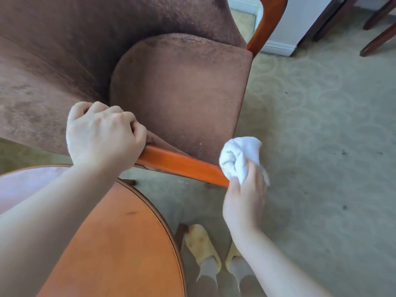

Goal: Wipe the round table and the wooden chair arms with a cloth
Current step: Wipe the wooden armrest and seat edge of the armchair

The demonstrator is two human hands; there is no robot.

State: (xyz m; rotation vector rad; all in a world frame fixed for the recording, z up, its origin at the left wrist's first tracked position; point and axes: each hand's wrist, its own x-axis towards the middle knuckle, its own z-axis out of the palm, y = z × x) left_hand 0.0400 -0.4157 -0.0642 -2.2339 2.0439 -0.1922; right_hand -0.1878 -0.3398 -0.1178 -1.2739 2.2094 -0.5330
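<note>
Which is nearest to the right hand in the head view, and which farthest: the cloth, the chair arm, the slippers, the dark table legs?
From the right hand:
1. Cloth, held in its fingers.
2. Chair arm, just left, under the cloth.
3. Slippers, below on the carpet.
4. Dark table legs, far at the upper right.

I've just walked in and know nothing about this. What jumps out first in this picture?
The bunched white cloth in the right hand, pressed against the front end of the glossy orange wooden chair arm at centre. The left hand grips that same arm further back, beside the brown velvet armchair seat. The round orange wooden table fills the lower left.
</note>
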